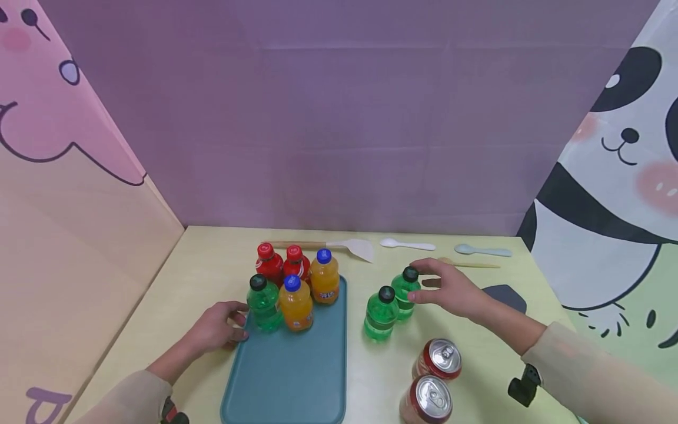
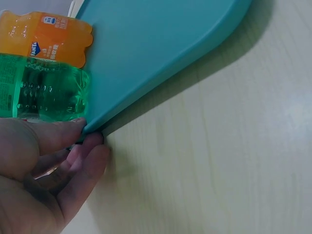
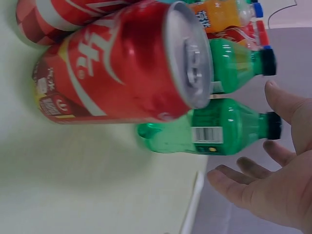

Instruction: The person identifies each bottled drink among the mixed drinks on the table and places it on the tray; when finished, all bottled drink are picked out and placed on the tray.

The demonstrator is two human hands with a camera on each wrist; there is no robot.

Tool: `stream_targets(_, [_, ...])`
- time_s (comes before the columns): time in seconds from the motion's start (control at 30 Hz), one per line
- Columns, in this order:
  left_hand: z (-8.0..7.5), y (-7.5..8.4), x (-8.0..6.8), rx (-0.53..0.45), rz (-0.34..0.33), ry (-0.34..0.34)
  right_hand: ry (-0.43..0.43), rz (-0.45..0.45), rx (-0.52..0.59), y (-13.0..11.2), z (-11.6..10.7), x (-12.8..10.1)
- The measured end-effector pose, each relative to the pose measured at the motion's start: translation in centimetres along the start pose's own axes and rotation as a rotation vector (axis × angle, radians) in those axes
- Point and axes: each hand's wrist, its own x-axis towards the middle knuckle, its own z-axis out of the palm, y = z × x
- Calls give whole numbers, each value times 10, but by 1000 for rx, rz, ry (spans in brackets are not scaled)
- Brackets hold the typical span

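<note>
At the left rim of the blue-green tray [image 1: 291,377], my left hand [image 1: 214,327] pinches the edge, thumb on top and fingers beneath. Just beside the thumb stands a green soda bottle [image 2: 53,90] with a black cap. Two orange Fanta bottles [image 1: 296,307] with blue caps and two red-capped cola bottles [image 1: 269,266] crowd the tray's far end. To the right of the tray, two more green soda bottles stand on the table, a nearer one [image 1: 380,318] and a farther one [image 1: 401,287]. My right hand [image 1: 450,288] reaches around the farther bottle's cap, fingers spread and relaxed.
Two red cola cans [image 1: 445,358] stand at the front right, below my right forearm. Along the back edge lie a spatula [image 1: 352,247], a white spoon [image 1: 408,245] and a pale blue spoon [image 1: 483,251]. A dark flat object [image 1: 507,297] lies behind the right forearm.
</note>
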Motion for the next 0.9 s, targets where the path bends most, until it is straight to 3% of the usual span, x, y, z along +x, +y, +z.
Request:
stream_targets(0.2, [1,-6,-1,-3,1,2,-3,15,99,14,8,5])
stream_targets(0.43, [-1,-5,-3,-58,-37,-53,53,23,81,17,13,12])
stream_targets(0.9, [1,-7,-1,-102,-36,-61,111,49,50,9,11,8])
